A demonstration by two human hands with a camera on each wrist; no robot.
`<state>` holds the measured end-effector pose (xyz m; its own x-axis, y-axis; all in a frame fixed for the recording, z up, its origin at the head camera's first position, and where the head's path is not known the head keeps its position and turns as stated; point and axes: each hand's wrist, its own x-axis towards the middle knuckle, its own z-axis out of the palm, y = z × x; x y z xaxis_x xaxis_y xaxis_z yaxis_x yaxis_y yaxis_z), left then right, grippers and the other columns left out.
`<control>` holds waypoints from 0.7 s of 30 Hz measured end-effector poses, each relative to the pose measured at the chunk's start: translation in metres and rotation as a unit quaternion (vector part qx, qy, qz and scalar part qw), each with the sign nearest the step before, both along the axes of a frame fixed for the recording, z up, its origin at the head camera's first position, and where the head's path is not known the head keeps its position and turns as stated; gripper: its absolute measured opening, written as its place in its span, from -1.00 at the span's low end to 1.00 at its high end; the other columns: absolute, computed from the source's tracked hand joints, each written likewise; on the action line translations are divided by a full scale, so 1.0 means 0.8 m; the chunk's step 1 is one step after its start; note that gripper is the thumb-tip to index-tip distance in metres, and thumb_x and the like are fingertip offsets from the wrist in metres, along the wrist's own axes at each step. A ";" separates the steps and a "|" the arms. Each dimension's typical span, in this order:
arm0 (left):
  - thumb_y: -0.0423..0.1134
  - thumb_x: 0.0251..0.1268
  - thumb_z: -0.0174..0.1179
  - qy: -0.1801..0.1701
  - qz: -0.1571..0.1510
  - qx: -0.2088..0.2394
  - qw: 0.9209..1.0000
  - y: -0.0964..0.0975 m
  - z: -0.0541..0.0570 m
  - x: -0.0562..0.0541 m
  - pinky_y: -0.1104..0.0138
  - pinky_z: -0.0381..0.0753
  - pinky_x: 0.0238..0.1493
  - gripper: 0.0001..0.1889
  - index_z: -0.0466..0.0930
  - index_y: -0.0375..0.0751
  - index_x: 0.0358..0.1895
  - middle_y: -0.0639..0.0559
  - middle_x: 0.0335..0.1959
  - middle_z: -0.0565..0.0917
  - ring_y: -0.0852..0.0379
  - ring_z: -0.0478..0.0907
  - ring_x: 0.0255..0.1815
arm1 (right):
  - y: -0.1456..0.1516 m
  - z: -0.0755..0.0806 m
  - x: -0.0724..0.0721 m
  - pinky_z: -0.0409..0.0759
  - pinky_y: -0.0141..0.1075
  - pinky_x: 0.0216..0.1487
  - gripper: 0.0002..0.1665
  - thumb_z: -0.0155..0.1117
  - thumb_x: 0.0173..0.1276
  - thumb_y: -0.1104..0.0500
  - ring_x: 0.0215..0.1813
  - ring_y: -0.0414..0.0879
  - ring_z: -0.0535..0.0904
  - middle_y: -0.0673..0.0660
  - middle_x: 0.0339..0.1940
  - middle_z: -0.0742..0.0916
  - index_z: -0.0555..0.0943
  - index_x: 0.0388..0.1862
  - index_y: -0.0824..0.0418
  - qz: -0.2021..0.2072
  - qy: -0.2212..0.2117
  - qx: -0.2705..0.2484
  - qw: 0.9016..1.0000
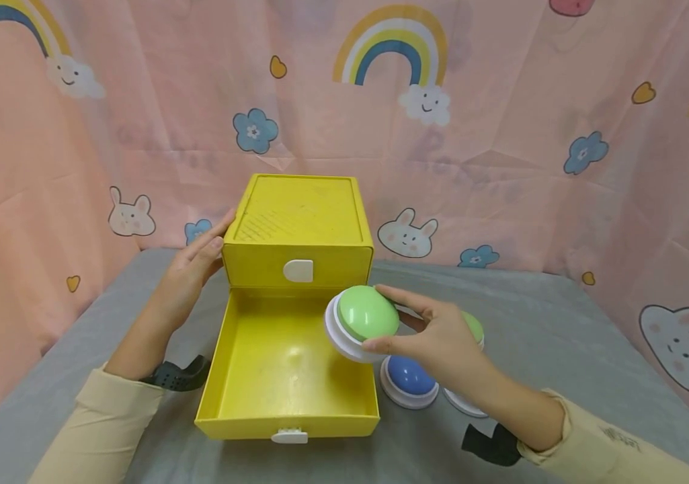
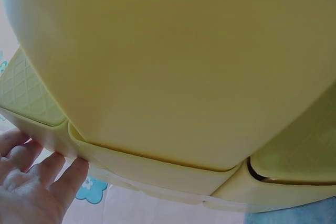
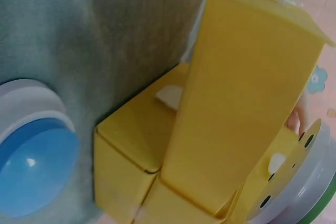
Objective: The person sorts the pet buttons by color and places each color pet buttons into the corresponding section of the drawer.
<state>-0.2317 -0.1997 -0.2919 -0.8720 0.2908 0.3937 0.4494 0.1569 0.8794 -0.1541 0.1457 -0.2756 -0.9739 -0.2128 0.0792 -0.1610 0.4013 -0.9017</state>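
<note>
A yellow drawer unit (image 1: 302,212) stands in the middle, with one drawer (image 1: 286,425) pulled out towards me and nothing lying in it. My left hand (image 1: 187,272) rests on the unit's left side with extended fingers; in the left wrist view its fingertips (image 2: 76,169) touch the yellow edge. Over the drawer's right side, my right hand (image 1: 441,333) grips a push button with a green dome (image 1: 370,312) and white base, between thumb and fingers. It is tilted. The right wrist view shows the button's underside (image 3: 294,169), which has dark holes.
On the grey cloth (image 1: 550,336), right of the drawer, sit a blue-domed push button (image 1: 411,376) and another green-domed one (image 1: 473,328), partly hidden by my right hand. A closed lower drawer (image 3: 142,124) shows in the right wrist view. A pink patterned curtain (image 1: 501,188) hangs behind.
</note>
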 end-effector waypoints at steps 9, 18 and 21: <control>0.05 0.64 -0.25 -0.005 0.004 -0.003 1.000 0.002 0.000 0.000 -0.19 0.02 0.58 -0.42 -0.03 0.08 0.62 0.14 0.66 -0.01 0.00 -0.07 0.66 | -0.038 -0.002 -0.002 0.66 -0.11 0.22 -0.16 0.66 -0.01 0.07 0.39 0.13 0.52 0.06 0.44 0.53 0.58 0.32 -0.05 0.034 -0.041 -0.015 0.998; 0.05 0.65 -0.26 -0.001 0.010 -0.005 1.000 0.001 -0.002 0.000 -0.19 0.03 0.58 -0.44 0.00 0.15 0.61 0.11 0.66 0.00 -0.02 -0.04 0.65 | -0.078 -0.017 -0.008 0.59 -0.17 0.31 -0.20 0.66 -0.01 0.17 0.38 0.13 0.52 0.11 0.39 0.57 0.61 0.28 0.12 0.083 -0.050 -0.041 0.994; 0.04 0.65 -0.26 0.000 0.009 -0.002 1.000 0.000 -0.001 0.000 -0.18 0.03 0.58 -0.43 -0.02 0.08 0.61 0.10 0.65 0.01 -0.02 -0.03 0.65 | -0.088 -0.023 -0.010 0.58 -0.17 0.32 -0.20 0.66 -0.02 0.19 0.39 0.13 0.52 0.13 0.40 0.56 0.61 0.28 0.17 0.093 -0.051 -0.040 0.994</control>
